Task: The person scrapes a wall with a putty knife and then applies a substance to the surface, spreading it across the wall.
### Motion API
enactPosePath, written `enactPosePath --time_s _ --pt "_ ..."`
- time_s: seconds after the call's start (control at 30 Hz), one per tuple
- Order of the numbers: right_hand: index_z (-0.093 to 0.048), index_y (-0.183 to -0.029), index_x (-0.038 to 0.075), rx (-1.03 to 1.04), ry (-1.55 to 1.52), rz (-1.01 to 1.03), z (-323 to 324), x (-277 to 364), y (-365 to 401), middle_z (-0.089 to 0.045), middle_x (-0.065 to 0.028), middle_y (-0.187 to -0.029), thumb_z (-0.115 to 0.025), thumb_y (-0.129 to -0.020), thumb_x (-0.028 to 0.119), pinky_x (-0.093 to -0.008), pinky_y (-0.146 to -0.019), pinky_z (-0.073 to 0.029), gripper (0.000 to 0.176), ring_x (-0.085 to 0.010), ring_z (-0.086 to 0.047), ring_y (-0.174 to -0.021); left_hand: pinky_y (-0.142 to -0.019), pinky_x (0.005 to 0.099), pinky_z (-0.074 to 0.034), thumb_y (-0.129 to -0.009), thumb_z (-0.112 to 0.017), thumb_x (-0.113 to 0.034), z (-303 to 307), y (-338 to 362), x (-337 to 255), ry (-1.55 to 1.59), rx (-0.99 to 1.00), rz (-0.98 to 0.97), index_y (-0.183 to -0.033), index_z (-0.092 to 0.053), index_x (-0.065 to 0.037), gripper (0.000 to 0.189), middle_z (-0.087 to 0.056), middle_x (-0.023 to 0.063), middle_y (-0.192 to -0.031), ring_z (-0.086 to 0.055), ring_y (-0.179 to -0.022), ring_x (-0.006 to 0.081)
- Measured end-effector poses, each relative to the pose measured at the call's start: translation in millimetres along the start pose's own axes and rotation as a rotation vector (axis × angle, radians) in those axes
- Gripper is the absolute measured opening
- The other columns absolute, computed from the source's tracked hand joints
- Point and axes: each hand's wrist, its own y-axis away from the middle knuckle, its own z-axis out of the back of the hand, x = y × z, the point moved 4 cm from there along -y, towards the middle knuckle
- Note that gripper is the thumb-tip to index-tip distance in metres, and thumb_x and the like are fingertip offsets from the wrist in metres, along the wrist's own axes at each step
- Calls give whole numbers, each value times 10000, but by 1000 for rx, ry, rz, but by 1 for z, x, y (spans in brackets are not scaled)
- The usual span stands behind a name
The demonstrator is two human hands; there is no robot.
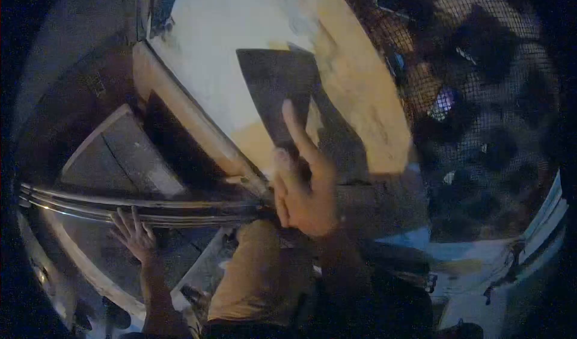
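My right hand (309, 198) is closed around the handle of a putty knife, with the index finger stretched along the blade. The dark, wide blade (264, 86) points up and lies against or just over a pale surface (210, 32), which is white on the left and ochre on the right. The handle is mostly hidden in my palm. Lower left, my left hand (133, 234) has its fingers spread over a set of shiny metal rails (186, 210), apparently resting on them and gripping nothing.
A raised wooden-looking edge (186, 110) borders the pale surface on the left. Dark mesh netting (493, 98) hangs on the right. My leg in tan trousers (249, 273) is below the rails. A weathered pale ledge (469, 261) runs along the lower right. The light is dim.
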Motion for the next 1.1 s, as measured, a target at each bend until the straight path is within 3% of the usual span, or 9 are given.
enactPosePath --time_s 0.27,0.37,0.57,0.77,0.87,0.9,0.97,1.1 --pt "-322 -1470 118 10 -7 -12 2 -2 -2 -412 31 -508 -411 -976 72 -209 -328 -337 504 -38 -355 -344 -1154 564 -64 -976 -287 -389 -3 -1 -1 -41 8 -2 -1466 -343 -252 511 -185 76 -1569 -119 -1451 324" --pt "-330 -1468 128 -1 -5 -20 3 -4 -3 -402 33 -497 -416 -975 78 -212 -325 -334 503 -41 -353 -340 -1161 552 -57 -987 -262 -395 1 -4 -4 -3 -84 -38 -1465 -343 -248 507 -180 80 -1569 -109 -1452 325" --pt "-346 -1464 143 -5 -41 -37 0 -6 -4 -384 36 -482 -429 -970 77 -216 -317 -324 504 -44 -348 -331 -1151 565 -63 -1001 -194 -438 -4 0 0 -7 -23 -22 -1460 -354 -238 525 -205 92 -1561 -113 -1450 332" --pt "-366 -1454 130 -19 -5 -10 7 -4 -1 -411 34 -488 -446 -963 52 -216 -324 -316 503 -37 -344 -334 -1139 581 -99 -1004 -211 -432 -5 0 -1 -20 -35 -16 -1453 -367 -240 513 -222 92 -1556 -147 -1443 339" --pt "-389 -1438 105 -40 107 89 8 -22 -5 -498 -24 -659 -480 -950 60 -226 -412 -356 498 -43 -393 -428 -1138 583 -110 -1006 -216 -420 1 0 -3 -17 -24 -31 -1448 -377 -235 506 -228 97 -1553 -159 -1440 342" --pt "-404 -1427 90 -40 116 53 12 -23 -2 -588 -86 -841 -523 -936 73 -237 -495 -395 505 -53 -443 -522 -1138 583 -110 -1006 -217 -417 2 -1 -3 -12 -37 -36 -1446 -380 -233 504 -229 99 -1552 -161 -1440 342" --pt "-398 -1427 77 -7 103 10 19 -21 -2 -671 -137 -983 -576 -907 64 -242 -542 -425 550 -62 -486 -576 -1143 577 -96 -1006 -217 -414 -2 2 -1 -1 -26 -24 -1444 -384 -231 503 -226 104 -1552 -157 -1440 340" --pt "-301 -1473 90 70 -36 4 24 -13 -6 -637 -88 -827 -607 -856 -17 -219 -414 -393 697 -59 -454 -435 -1148 573 -74 -1005 -221 -406 -2 0 -2 21 -79 -47 -1442 -388 -222 502 -221 111 -1553 -154 -1441 341"
